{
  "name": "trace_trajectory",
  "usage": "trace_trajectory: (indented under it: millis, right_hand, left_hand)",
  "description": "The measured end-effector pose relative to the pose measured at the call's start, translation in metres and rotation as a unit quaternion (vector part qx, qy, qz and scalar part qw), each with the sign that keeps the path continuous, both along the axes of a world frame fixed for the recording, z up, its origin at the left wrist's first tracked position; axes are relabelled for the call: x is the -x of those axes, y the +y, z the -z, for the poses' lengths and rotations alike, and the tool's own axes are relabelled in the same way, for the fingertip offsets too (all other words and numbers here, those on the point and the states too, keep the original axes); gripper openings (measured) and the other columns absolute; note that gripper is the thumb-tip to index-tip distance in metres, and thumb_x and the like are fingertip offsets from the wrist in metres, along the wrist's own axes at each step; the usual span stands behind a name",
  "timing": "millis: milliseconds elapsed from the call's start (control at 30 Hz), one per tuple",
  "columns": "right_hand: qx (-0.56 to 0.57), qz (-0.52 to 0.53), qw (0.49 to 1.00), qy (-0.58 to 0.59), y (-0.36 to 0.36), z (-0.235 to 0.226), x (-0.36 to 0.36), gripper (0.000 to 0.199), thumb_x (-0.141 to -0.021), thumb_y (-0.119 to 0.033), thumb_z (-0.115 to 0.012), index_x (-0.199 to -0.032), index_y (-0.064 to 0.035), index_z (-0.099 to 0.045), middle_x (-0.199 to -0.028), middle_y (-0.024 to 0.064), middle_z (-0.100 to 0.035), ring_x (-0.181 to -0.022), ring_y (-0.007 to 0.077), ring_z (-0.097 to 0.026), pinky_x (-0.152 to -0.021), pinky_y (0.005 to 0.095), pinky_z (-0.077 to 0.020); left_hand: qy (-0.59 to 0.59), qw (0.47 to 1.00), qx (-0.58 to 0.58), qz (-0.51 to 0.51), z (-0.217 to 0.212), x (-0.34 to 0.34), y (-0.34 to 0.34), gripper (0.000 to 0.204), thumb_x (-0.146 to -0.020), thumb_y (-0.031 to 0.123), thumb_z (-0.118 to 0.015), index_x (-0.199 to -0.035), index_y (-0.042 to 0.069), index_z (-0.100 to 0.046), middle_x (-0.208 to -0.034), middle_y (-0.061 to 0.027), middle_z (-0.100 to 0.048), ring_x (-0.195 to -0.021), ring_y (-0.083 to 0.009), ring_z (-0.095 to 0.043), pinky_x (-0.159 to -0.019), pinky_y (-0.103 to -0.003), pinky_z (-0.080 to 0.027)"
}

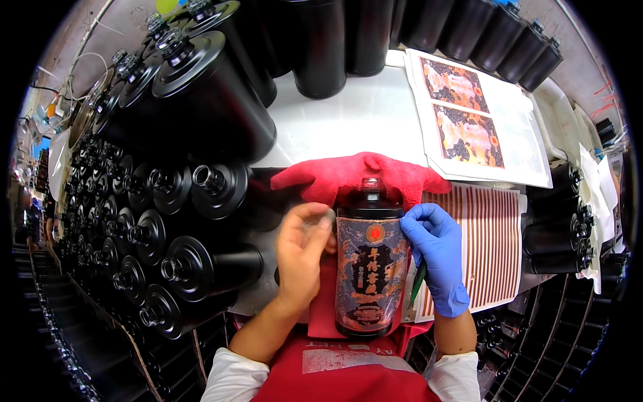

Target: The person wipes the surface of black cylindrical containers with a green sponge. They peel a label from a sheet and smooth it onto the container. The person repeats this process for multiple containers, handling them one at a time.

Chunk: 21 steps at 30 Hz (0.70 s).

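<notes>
A black bottle (pixel 368 212) with a clear glass neck lies on a red cloth in front of me, neck pointing away. A dark patterned label (pixel 372 275) with orange and gold print covers its front. My left hand (pixel 305 251), bare, is at the label's upper left edge, its thumb and forefinger drawn together; its fingertips are slightly blurred, and anything between them is too small to tell. My right hand (pixel 435 251), in a blue glove, pinches at the label's upper right corner. A thin green tool (pixel 418 283) sticks out beneath its palm, held in the curled fingers.
Black bottles (pixel 214 94) stand along the back and left; more lie stacked (pixel 194 268) at the left with necks toward me. Printed label sheets (pixel 482 127) lie at the back right. A brown-striped sheet (pixel 492 248) lies right of my gloved hand. A red cloth (pixel 321 173) lies behind the bottle.
</notes>
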State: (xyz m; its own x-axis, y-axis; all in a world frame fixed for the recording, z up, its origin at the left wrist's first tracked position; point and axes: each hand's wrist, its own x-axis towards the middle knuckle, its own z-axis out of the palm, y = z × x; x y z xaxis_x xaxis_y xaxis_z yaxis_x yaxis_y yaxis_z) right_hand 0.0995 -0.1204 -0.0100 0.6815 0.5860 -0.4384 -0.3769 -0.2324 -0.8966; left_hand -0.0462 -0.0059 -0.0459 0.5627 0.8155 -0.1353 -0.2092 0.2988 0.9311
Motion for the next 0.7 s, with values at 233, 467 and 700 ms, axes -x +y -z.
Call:
trace_trajectory:
  millis: [233, 467, 700]
  right_hand:
    - [-0.024, -0.046, 0.995, -0.081, -0.029, 0.006, 0.025, 0.062, -0.073, -0.007, -0.073, -0.127, -0.0018, -0.043, -0.086, -0.0007, -0.057, -0.060, -0.0003, -0.047, -0.053, 0.0126, -0.0354]
    - [-0.073, -0.085, 0.984, 0.136, -0.039, 0.033, 0.034, 0.080, -0.071, -0.006, -0.075, -0.138, 0.0004, -0.031, -0.097, 0.0062, -0.062, -0.071, 0.0068, -0.056, -0.063, 0.0197, -0.0456]
    - [-0.068, -0.095, 0.983, 0.140, -0.042, 0.034, 0.034, 0.080, -0.069, -0.008, -0.077, -0.136, 0.0010, -0.034, -0.084, 0.0003, -0.058, -0.063, 0.0035, -0.049, -0.058, 0.0180, -0.0416]
  left_hand:
    - [0.138, 0.895, -0.386, 0.175, -0.030, 0.022, -0.021, 0.079, -0.092, 0.026, -0.050, -0.141, -0.011, 0.000, -0.145, -0.0348, -0.008, -0.136, -0.0434, -0.013, -0.111, -0.044, -0.009]
    - [0.146, 0.906, -0.322, 0.232, -0.020, 0.021, -0.032, 0.082, -0.092, 0.024, -0.052, -0.142, -0.008, 0.005, -0.142, -0.0391, -0.007, -0.133, -0.0487, -0.019, -0.109, -0.045, -0.017]
    - [0.134, 0.916, -0.286, 0.246, -0.017, 0.025, -0.036, 0.088, -0.088, 0.024, -0.057, -0.142, -0.008, 0.006, -0.142, -0.0401, -0.007, -0.132, -0.0493, -0.020, -0.106, -0.045, -0.023]
